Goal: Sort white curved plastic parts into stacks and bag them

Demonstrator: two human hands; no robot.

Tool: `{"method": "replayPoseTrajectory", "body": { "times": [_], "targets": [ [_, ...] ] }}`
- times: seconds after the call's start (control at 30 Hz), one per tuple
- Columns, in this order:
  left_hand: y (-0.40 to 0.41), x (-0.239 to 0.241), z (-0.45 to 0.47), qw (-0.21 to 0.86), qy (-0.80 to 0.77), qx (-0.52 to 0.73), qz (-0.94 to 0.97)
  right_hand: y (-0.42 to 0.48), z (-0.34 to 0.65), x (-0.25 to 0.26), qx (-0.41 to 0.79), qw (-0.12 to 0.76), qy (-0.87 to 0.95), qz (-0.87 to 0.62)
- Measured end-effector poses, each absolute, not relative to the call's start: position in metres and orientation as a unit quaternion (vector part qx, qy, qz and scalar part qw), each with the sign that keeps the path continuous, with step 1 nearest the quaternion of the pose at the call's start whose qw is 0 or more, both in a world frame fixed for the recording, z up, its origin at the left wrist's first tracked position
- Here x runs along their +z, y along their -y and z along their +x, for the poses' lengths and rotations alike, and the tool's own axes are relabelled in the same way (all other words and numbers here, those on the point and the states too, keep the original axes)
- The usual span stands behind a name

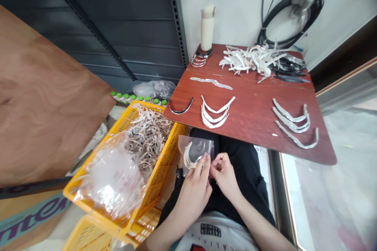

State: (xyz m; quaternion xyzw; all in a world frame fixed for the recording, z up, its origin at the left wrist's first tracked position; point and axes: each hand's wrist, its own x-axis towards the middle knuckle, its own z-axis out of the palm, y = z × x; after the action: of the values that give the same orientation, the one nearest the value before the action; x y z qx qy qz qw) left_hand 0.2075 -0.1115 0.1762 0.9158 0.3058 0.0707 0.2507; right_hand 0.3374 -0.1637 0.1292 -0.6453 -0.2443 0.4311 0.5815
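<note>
Single head-worn camera, facing forward and down

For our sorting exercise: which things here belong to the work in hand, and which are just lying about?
Likely the job's: clear bag in the fingers; pale curved strips inside it; strips on the table; yellow crate of strips.

Apparently lying about: cream bottle; coiled cable; green-capped containers; cardboard box.

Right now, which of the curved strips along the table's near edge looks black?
The lone strip at the left end of the table. The middle strips are white; the right-hand strips look pale and shiny.
</note>
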Motion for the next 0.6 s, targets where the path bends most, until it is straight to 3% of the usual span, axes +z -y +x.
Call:
{"method": "replayPoseTrajectory", "body": {
  "times": [0.2,0.4,0.6],
  "targets": [
    [0.108,0.186,0.205,0.319,-0.278,0.073,0.903,0.166,0.346,0.14,0.439,0.6,0.237,-0.626],
    [0.106,0.172,0.208,0.266,-0.288,0.086,0.916,0.168,0.345,0.148,0.46,0.619,0.205,-0.603],
    [0.098,0.164,0.193,0.304,-0.284,0.174,0.893,0.167,0.342,0.156,0.438,0.59,0.33,-0.593]
  ]
}}
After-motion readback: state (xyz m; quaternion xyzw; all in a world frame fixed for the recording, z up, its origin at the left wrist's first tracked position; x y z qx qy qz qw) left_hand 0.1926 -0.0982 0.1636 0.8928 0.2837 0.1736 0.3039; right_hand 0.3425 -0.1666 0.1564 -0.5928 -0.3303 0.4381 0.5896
